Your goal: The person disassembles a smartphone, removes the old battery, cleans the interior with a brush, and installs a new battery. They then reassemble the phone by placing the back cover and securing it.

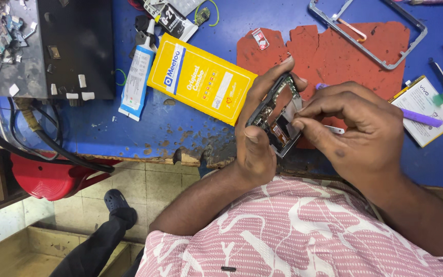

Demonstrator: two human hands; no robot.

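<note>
My left hand (256, 136) grips an opened phone body (275, 114) by its edges, inner boards facing up, just above the bench's front edge. My right hand (352, 128) pinches a thin metal tool whose tip (335, 130) pokes out beside the phone, fingertips touching the phone's inside. A purple stick (420, 117) lies behind my right hand. Under both hands lies a worn red mat (334, 48) on the blue bench (129, 133).
A yellow flat box (201, 78) and a white-blue glue tube (136, 82) lie left of the phone. A grey phone frame (370, 28) rests on the mat's far side. A phone battery (424, 110) sits right. A black box (73, 48) stands far left.
</note>
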